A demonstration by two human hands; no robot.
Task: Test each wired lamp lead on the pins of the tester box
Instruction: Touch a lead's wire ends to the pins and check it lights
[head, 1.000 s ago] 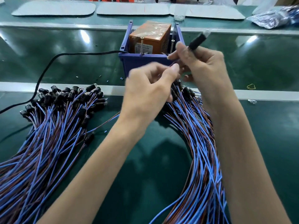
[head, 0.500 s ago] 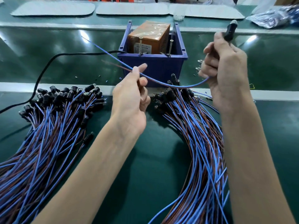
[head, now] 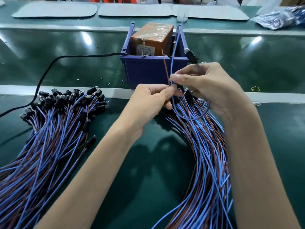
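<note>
The tester box (head: pixel 149 70) is a blue bin holding an orange block (head: pixel 153 40) with upright metal pins (head: pixel 144 47). My right hand (head: pixel 209 86) holds one lamp lead (head: pixel 190 56); its black lamp head sticks up above the hand. The lead's blue wire (head: pixel 174 52) and brown wire (head: pixel 165 68) rise toward the box's front right corner. My left hand (head: pixel 150 100) pinches these wires just below my right thumb. Their free ends are near the pins; contact is unclear.
A pile of leads (head: pixel 54 123) lies at the left, another bundle (head: pixel 206 154) runs under my right arm. A black cable (head: pixel 54 63) runs from the box to the left. Grey mats (head: pixel 54 9) and a plastic bag (head: pixel 280 17) lie at the far edge.
My right hand came down and left with the lamp head. My left hand moved right to meet it, and the wires now stand upright toward the box instead of stretching left.
</note>
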